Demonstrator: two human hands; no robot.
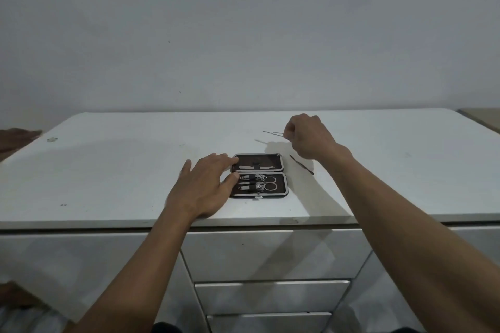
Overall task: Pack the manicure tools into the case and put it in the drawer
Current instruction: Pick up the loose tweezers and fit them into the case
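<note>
The left hand (pixel 205 184) rests flat, fingers spread, steadying the open dark rectangular case (pixel 258 176) on the white worktop (pixel 108 170). The right hand (pixel 308 136), nearer, pinches a thin metal tool (pixel 272 132) pointing left, beyond the case's far half.

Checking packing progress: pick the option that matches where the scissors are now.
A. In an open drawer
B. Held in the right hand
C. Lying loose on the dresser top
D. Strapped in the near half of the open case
D: the scissors sit under the strap in the near half of the open case, beside two clippers.
</note>
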